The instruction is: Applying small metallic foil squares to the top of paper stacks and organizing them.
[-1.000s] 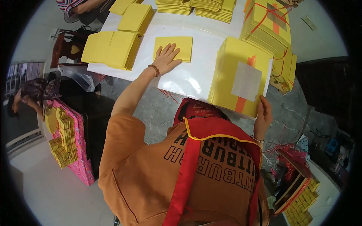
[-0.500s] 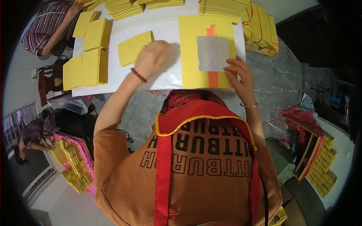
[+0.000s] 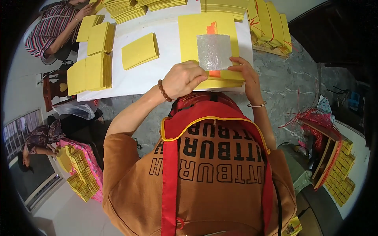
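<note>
A yellow paper sheet [image 3: 189,39] lies on the table's near right part, on top of more yellow paper [image 3: 222,83]. On the sheet are a square of silver foil [image 3: 214,51] and an orange strip [image 3: 212,27] that shows beyond and below the foil. My left hand [image 3: 185,80] is closed on the sheet's near left edge, thumb toward the strip. My right hand [image 3: 248,74] grips the near right edge, fingers on top beside the foil. Between the hands, the near edge is lifted and turned up toward the foil.
A folded yellow paper bundle [image 3: 139,51] lies left of the sheet on the white-covered table [image 3: 165,35]. Yellow stacks [image 3: 88,72] line the left edge, more stand at the far side. Tied bundles [image 3: 269,25] are at right. Another person in a striped top [image 3: 55,29] is at far left.
My left hand has come from beside the folded bundle to the sheet's near left edge. The near edge has been lifted and turned up. My right hand stays at the right edge.
</note>
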Demonstrator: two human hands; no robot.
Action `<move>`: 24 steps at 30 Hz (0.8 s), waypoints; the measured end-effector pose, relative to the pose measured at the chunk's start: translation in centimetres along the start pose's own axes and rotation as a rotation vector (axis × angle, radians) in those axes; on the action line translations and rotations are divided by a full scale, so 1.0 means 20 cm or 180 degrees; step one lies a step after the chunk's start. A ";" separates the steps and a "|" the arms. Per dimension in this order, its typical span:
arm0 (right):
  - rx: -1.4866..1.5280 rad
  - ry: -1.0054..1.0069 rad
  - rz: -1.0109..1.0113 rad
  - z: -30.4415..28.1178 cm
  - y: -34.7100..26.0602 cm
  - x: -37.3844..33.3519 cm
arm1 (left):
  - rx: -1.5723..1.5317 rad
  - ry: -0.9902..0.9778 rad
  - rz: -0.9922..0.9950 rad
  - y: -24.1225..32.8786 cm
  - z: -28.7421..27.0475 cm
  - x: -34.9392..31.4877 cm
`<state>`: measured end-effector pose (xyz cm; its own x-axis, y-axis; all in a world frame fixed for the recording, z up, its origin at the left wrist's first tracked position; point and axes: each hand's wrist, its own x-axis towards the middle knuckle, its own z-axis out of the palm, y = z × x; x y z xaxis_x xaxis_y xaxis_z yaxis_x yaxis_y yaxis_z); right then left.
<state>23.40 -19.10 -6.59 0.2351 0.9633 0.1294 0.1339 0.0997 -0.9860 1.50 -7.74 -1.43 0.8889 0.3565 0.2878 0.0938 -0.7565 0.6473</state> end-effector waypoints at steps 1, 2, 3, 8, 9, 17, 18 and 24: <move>0.0003 -0.0005 -0.0005 0.00 -0.01 0.00 | 0.0006 0.0003 -0.0002 0.00 -0.01 0.00; 0.0136 0.0007 0.0152 0.01 -0.01 0.01 | -0.0133 -0.0059 -0.0276 0.00 -0.01 0.01; 0.0268 0.0019 0.0309 0.01 -0.01 0.01 | -0.0273 -0.0121 -0.0550 0.01 -0.02 0.01; 0.0028 0.0053 0.0127 0.01 0.00 0.01 | -0.0502 -0.0185 -0.1011 0.03 -0.02 0.02; 0.0014 0.0072 0.0154 0.01 0.00 0.01 | -0.0568 -0.0239 -0.1236 0.04 -0.03 0.03; -0.0233 0.0028 -0.0069 0.01 0.02 0.01 | -0.0962 -0.0305 -0.1552 0.02 -0.03 0.05; -0.0130 0.0041 -0.0080 0.01 0.02 0.00 | -0.1058 -0.0241 -0.1536 0.02 -0.03 0.04; -0.0219 -0.0105 -0.0195 -0.03 0.07 0.02 | -0.1367 -0.0283 -0.1555 -0.03 -0.02 0.04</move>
<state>24.22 -18.79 -7.82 0.1927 0.9638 0.1844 0.2133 0.1423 -0.9666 1.94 -6.80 -1.36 0.8246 0.5431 -0.1583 0.3252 -0.2261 0.9182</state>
